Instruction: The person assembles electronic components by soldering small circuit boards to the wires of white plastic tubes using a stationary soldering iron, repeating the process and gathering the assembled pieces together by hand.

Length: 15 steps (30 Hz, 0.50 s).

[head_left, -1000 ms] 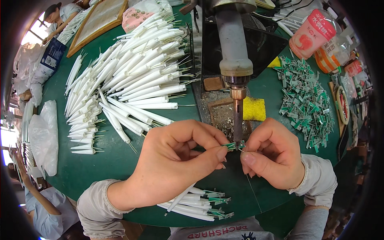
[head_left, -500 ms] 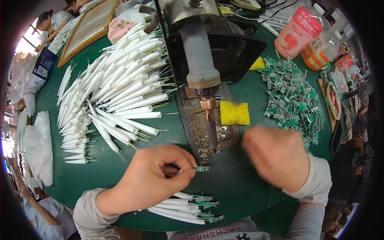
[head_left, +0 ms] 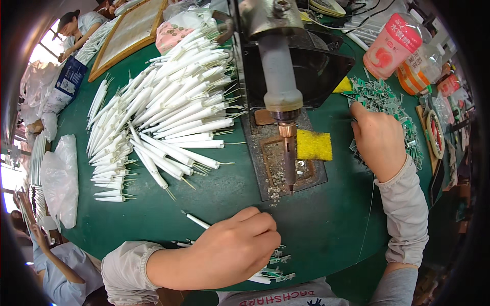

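My left hand is closed low over a small row of white tubes with green circuit boards on their ends. A slim white tube sticks out from its far left side; the fingertips are hidden. At the near edge of a heap of small green circuit boards is my right hand, its fingers curled and partly out of sight. A thin wire runs down from under this hand. Between the hands, an upright soldering iron points its tip down over a dirty metal plate.
A large pile of white tubes with wire ends covers the left. Beside the iron lies a yellow sponge. Pink-labelled bottle and other containers stand at the back right. A plastic bag lies left; other people sit beyond.
My left hand has come down toward me, over the row of tubes. My right hand has moved away from the iron to the circuit board heap. The whole view has shifted slightly.
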### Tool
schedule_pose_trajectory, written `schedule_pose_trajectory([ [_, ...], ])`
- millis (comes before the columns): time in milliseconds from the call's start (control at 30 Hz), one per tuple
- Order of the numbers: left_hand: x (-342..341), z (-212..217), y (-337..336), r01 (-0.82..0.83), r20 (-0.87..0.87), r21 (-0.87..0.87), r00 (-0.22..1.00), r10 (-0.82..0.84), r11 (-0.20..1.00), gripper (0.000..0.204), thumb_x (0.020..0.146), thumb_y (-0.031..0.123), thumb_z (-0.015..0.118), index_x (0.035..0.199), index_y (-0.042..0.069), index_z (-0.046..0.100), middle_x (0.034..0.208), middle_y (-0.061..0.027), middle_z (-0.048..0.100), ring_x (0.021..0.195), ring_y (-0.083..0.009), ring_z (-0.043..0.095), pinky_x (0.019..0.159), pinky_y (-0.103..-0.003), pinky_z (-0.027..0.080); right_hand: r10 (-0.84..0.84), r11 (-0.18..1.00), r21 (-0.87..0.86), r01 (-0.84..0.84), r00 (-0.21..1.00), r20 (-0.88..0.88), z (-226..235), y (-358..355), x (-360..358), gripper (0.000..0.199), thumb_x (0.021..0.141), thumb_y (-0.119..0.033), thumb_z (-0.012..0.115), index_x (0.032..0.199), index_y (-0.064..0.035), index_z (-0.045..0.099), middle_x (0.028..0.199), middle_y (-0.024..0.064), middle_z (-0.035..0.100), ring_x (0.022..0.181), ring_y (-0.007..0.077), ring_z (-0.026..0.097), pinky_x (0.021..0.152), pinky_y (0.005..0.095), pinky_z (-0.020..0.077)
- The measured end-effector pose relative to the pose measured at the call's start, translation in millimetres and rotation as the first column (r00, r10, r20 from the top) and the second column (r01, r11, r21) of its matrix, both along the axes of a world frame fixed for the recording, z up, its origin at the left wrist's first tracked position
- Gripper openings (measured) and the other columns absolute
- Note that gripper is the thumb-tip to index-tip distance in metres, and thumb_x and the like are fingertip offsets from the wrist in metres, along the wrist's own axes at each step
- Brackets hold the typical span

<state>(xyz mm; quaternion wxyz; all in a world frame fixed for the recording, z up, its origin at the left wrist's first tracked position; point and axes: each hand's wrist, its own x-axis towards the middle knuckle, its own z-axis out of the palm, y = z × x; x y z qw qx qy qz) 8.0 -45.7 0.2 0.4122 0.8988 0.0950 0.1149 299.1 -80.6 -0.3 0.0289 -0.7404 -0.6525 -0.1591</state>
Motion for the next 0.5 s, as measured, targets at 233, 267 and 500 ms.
schedule_pose_trajectory([
  [233, -4, 12, 20, -0.206, 0.031, 0.256, 0.978, 0.205, 0.945, 0.019, 0.069, 0.007, 0.074, 0.082, 0.003, 0.062, 0.089, -0.0098, 0.056, 0.08, -0.0264, 0.055, 0.069, -0.035, 0.047, 0.052, 0.996, 0.075, -0.056, 0.998, 0.047, 1, -1, 2, 0.009, 0.078, -0.002, 0.056, 0.087, -0.0022, 0.053, 0.056, 0.0151, 0.056, 0.052, 0.0339, 0.059, 0.048, 0.042, 0.0463],
  [267, -4, 13, 26, -0.206, 0.03, 0.257, 0.978, 0.205, 0.944, 0.019, 0.069, 0.007, 0.074, 0.082, 0.003, 0.062, 0.089, -0.0098, 0.056, 0.08, -0.0264, 0.055, 0.069, -0.035, 0.047, 0.05, 0.992, 0.111, -0.051, 0.999, 0.017, 6, -4, -1, 0.01, 0.08, -0.003, 0.055, 0.089, -0.0021, 0.05, 0.057, 0.0156, 0.056, 0.053, 0.0347, 0.058, 0.048, 0.0432, 0.0449],
  [500, -6, -2, 52, -0.304, 0.044, 0.747, 0.91, 0.413, 0.591, 0.023, 0.065, 0.003, 0.064, 0.088, 0.003, 0.059, 0.096, -0.0094, 0.055, 0.091, -0.0275, 0.053, 0.075, -0.037, 0.047, 0.179, 0.98, 0.126, -0.153, 0.956, -0.233, 28, -21, -26, 0.014, 0.087, -0.003, 0.053, 0.093, -0.0019, 0.041, 0.064, 0.0173, 0.054, 0.06, 0.0381, 0.057, 0.051, 0.0464, 0.0408],
])
